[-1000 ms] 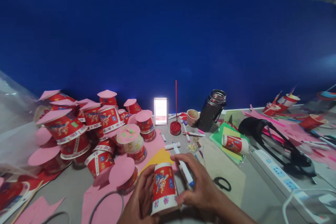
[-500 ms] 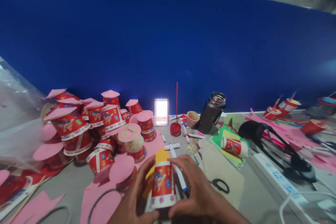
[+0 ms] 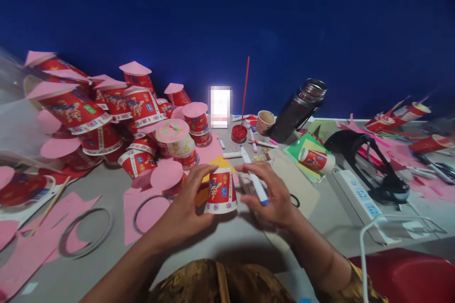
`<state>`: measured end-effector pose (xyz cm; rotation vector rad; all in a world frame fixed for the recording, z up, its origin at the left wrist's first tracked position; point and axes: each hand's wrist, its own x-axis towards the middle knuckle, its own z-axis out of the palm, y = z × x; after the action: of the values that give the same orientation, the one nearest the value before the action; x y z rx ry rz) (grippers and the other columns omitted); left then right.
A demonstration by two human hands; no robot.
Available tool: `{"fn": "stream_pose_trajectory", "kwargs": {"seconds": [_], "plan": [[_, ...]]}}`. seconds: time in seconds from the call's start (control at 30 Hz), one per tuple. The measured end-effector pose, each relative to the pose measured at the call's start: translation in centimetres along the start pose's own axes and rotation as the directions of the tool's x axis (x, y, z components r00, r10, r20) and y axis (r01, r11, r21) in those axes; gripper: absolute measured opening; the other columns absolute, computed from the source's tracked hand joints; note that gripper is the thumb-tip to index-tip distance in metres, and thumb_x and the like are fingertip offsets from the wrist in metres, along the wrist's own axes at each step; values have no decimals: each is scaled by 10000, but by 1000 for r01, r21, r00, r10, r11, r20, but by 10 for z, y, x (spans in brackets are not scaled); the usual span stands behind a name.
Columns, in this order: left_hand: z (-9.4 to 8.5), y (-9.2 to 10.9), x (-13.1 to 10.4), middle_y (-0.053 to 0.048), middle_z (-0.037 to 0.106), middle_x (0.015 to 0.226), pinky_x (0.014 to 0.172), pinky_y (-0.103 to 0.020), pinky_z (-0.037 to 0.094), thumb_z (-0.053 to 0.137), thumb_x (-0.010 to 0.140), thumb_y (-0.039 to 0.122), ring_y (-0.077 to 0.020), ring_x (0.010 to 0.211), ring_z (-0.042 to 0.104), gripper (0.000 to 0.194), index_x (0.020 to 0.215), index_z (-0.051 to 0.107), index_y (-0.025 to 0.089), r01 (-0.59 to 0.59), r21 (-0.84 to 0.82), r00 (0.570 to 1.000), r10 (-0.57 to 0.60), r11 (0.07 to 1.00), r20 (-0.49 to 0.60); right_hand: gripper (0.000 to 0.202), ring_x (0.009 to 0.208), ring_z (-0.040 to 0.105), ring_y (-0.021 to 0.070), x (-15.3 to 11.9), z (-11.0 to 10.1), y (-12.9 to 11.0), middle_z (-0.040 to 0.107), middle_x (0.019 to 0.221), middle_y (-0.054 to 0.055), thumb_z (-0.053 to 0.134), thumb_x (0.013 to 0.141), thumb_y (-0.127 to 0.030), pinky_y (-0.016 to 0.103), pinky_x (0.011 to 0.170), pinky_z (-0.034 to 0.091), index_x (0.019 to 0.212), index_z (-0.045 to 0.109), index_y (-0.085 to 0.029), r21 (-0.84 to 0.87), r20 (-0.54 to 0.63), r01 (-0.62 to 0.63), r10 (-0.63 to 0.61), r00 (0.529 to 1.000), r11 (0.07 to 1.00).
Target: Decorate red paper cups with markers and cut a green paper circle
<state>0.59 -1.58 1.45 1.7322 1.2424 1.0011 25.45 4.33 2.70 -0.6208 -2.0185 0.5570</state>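
Note:
In front of me is a red and white printed paper cup (image 3: 221, 192), upside down with its wide rim low. My left hand (image 3: 192, 201) curves round the cup's left side, with its fingers by the top and its thumb by the rim. My right hand (image 3: 275, 194) is just right of the cup, apart from it, thumb and forefinger spread. A white marker with a blue end (image 3: 255, 177) lies slanting in that hand. Behind the cup, orange-yellow paper (image 3: 202, 191) shows in part.
Red cups with pink paper cones and discs (image 3: 144, 109) pile up on the left. A grey ring (image 3: 85, 233) lies on pink paper. Further back stand a red pot (image 3: 239, 133) with a thin red stick and a dark flask (image 3: 296, 111). A power strip (image 3: 359, 199) and black headset (image 3: 377, 165) are right.
My view has tilted down, so things sit higher in the picture. My right hand has moved off the cup to the right, the marker moving with it. The left hand stays at the cup.

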Motion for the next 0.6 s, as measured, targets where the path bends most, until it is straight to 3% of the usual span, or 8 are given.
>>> {"fn": "stream_pose_trajectory", "kwargs": {"seconds": [0.07, 0.17, 0.33, 0.6], "plan": [[1, -3, -1, -101, 437, 1578, 1192, -553, 542, 704, 798, 82, -346, 1488, 517, 819, 1519, 425, 352, -11, 10, 1000, 11, 1000, -22, 313, 900, 747, 243, 0, -1, -3, 823, 995, 78, 570, 1108, -354, 412, 841, 601, 1387, 674, -258, 46, -129, 16, -10, 992, 999], [2, -6, -2, -102, 430, 1578, 1203, -555, 529, 684, 809, 76, -339, 1497, 502, 825, 1533, 404, 356, -19, 29, 999, 20, 999, -40, 274, 678, 704, 217, 0, 0, -6, 776, 785, 53, 549, 1103, -324, 376, 665, 569, 1261, 749, -225, 59, -195, 68, -55, 979, 996], [4, -8, -3, -97, 444, 1558, 1227, -568, 497, 673, 774, 43, -339, 1507, 471, 876, 1541, 396, 363, -43, 106, 998, 47, 993, -32, 198, 649, 702, 207, -1, 7, -12, 784, 787, 49, 602, 996, -168, 347, 623, 566, 1127, 739, -224, -29, -191, 74, -78, 978, 997], [7, -6, -3, -112, 417, 1539, 1234, -577, 486, 662, 759, 27, -348, 1531, 424, 902, 1551, 374, 347, -84, 148, 996, 86, 985, -6, 140, 647, 705, 194, 1, 8, -15, 773, 777, 42, 620, 969, -126, 321, 616, 555, 1046, 691, -219, -65, -150, 119, -128, 980, 991]]}}
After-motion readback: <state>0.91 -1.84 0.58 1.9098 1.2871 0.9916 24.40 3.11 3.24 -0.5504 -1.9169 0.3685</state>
